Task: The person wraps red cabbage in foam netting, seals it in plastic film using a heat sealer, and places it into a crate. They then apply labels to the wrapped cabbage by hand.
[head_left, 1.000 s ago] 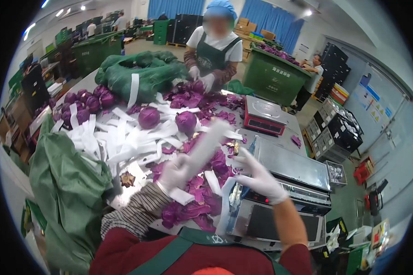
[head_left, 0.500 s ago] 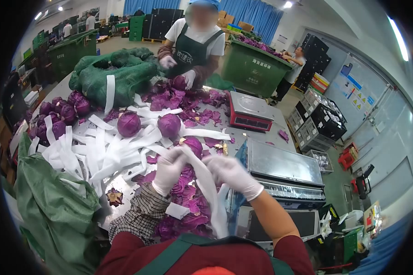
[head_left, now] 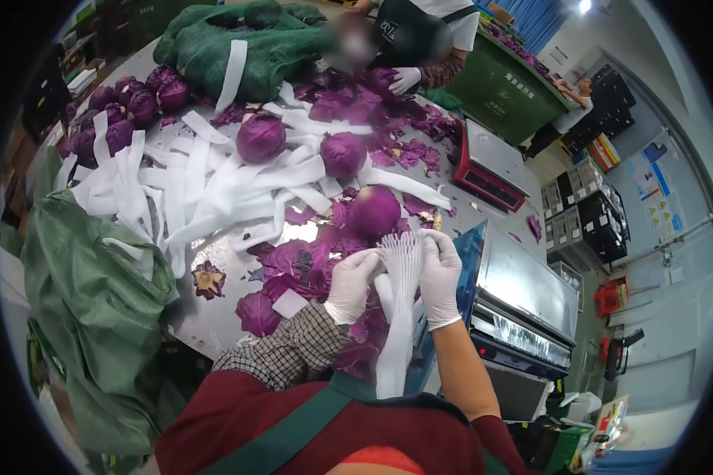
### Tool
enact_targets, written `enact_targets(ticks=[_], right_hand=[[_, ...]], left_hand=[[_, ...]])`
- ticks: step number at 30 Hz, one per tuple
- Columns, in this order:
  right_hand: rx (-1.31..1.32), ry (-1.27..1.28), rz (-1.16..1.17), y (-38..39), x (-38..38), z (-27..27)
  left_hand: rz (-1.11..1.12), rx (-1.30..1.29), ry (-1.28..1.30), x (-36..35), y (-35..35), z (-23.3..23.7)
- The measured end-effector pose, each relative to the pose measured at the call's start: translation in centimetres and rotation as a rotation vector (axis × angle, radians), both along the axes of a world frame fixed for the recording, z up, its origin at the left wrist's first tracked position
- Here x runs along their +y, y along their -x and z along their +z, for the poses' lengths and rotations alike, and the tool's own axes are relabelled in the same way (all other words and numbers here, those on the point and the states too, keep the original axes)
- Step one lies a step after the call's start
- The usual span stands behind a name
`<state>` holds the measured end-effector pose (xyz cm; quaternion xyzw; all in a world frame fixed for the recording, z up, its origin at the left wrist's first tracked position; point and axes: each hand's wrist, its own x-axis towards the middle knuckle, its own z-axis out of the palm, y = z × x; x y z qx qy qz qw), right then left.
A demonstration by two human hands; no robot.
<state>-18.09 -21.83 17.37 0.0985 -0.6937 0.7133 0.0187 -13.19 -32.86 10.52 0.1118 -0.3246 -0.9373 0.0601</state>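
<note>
A white foam net sleeve hangs between my hands, its top end spread apart. My left hand, in a white glove, pinches one side of that end. The other side is pinched by my gloved right hand. Just beyond the sleeve's top lies a purple cabbage on loose purple leaves. Two more cabbages, one at the left and one at the right, rest by a pile of white net sleeves.
The metal table carries a green mesh sack, cabbages at the far left, a red scale and a metal-topped machine at right. Green cloth hangs at the near left. A co-worker's gloved hand is across the table.
The view has tilted down and turned. My right hand has closed on the sleeve's end, which is now stretched wide between both hands. The co-worker leans further over the table.
</note>
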Motion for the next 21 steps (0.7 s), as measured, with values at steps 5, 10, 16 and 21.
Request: enact_targets(ticks=[5,10,16,21], right_hand=[[-0.413,-0.081,0.278,1.3,0.8,-1.7],[-0.26,-0.524,0.385,4.7,2.9,-0.7],[-0.297,0.035,0.199,7.7,2.0,2.8],[-0.183,-0.913,0.326,8.8,0.4,1.2]], left_hand=[[0.208,0.197,0.318,-3.6,2.5,0.1],[-0.198,0.079,-0.358,-6.3,3.7,0.1],[-0.496,-0.038,0.236,-7.5,5.5,-0.4],[0.008,0.348,0.461,-10.5,9.1,2.6]])
